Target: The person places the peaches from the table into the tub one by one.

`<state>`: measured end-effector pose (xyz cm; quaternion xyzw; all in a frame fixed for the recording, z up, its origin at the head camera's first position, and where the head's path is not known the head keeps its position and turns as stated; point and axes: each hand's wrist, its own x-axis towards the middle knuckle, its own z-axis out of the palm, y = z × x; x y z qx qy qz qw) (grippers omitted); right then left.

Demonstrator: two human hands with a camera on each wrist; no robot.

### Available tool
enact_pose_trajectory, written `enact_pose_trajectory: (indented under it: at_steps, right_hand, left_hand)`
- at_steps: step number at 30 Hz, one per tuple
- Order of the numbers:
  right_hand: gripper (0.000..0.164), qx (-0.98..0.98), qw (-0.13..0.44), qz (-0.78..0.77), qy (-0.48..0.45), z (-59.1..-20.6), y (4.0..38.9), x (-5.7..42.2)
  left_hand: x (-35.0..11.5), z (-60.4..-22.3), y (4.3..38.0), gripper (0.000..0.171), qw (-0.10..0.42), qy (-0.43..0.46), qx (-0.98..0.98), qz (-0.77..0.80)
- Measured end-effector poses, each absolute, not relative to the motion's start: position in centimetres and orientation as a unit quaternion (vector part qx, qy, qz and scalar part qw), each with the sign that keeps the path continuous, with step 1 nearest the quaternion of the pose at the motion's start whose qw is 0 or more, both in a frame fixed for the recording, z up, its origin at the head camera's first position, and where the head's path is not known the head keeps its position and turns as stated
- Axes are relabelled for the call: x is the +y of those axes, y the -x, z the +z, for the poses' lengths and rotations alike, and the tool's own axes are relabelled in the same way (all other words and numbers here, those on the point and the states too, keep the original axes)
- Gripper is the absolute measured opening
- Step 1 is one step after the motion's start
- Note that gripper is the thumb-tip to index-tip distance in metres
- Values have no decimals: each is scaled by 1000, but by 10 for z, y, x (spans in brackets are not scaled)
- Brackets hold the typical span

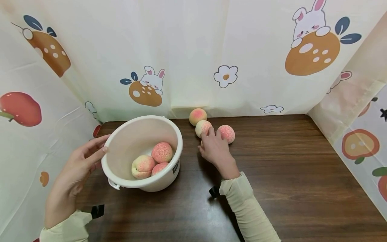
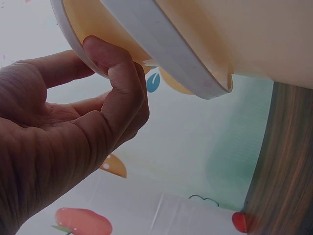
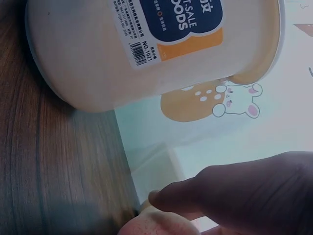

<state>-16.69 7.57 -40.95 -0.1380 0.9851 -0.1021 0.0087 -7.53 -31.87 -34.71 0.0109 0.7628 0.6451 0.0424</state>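
A white bucket stands tilted on the table, with three pink-and-yellow peaches visible inside, one being a yellowish peach. My left hand pinches its rim on the left side, thumb on the near face. To the right of the bucket my right hand reaches down among loose peaches. In the right wrist view its thumb and fingers are around a peach, mostly hidden by the hand in the head view. Touching or close by its fingertips lie a pale peach and a pinker peach.
Behind these sits another peach, near the table's back edge. The dark wooden table stretches to the right. Printed curtains rise at the back and both sides. A printed label marks the bucket's right side.
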Motion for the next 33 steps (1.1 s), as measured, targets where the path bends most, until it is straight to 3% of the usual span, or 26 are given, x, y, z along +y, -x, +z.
enact_pose_trajectory:
  at_steps: [19, 33]
  right_hand:
    - [32, 981, 76, -114, 134, -408, 163, 75]
    - [32, 984, 70, -98, 135, -405, 163, 75]
  left_hand:
    - [-319, -348, 75, 34, 41, -8, 761, 648]
    - [-320, -347, 75, 35, 45, -3, 769, 637]
